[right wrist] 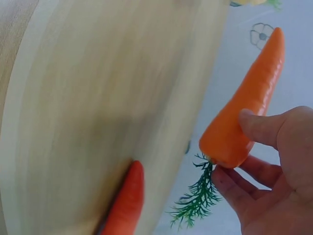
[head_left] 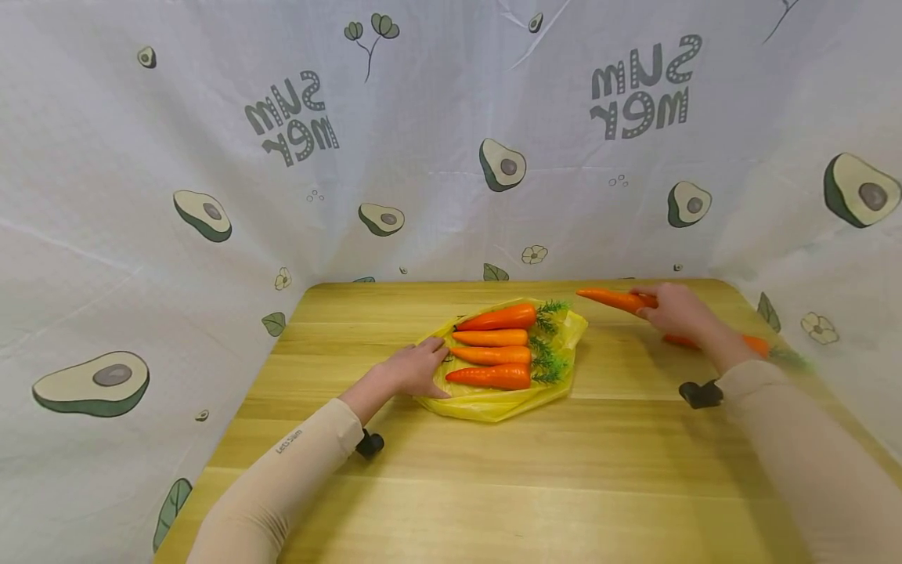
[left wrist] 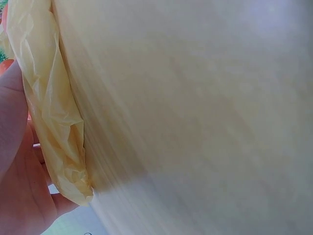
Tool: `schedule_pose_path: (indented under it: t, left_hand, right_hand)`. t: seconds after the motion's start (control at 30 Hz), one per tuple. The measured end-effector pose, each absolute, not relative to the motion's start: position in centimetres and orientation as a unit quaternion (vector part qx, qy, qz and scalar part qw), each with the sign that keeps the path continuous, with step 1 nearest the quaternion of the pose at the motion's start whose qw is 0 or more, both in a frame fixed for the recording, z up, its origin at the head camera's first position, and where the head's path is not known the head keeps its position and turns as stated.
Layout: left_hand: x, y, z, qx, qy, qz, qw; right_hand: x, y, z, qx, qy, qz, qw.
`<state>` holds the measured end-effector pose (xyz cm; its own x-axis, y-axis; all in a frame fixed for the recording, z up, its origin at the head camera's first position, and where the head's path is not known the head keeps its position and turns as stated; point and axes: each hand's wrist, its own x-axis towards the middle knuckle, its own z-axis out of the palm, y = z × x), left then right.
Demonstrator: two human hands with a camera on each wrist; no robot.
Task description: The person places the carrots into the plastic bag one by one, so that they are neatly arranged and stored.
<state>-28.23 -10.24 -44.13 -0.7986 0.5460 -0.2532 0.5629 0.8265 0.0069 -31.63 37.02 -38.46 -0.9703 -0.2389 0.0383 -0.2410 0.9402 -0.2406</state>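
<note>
Here the right hand (head_left: 675,312) holds a carrot (head_left: 615,299) above the far right part of the bench (head_left: 493,470), its pointed tip aimed left toward the yellow bag (head_left: 493,403). In the right wrist view the thumb and fingers (right wrist: 234,185) pinch the carrot's thick end just above the green top (right wrist: 195,200), so the grip sits at the stoutest part. A second loose carrot (head_left: 752,343) lies on the bench just beside that wrist, partly hidden by it.

The left hand (head_left: 417,368) lies flat with relaxed fingers on the near left edge of the bag, pressing the thin plastic down rather than gripping it; the left wrist view shows the crumpled yellow film (left wrist: 54,122) against the palm. Four carrots (head_left: 493,348) lie side by side on the bag, tips to the left, leafy ends to the right.

The held carrot looks stiff, smooth and slightly glossy, probably a light plastic model, so it should neither bend nor bruise, though the tapering tip would likely slip in a pinch. The thick end is the sound place to grasp; the feathery top looks too flimsy to carry it. The bag is soft and slippery and would likely slide if not held down.
</note>
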Motion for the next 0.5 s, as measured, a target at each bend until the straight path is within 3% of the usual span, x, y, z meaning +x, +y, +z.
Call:
schedule_pose_path:
  t: [0.5]
  left_hand:
    - [-28.3,-10.2,-44.2,0.291,0.948,-0.033,0.123]
  right_hand:
    - [-29.9,34.6,-36.2,0.147,-0.983,0.110,0.013]
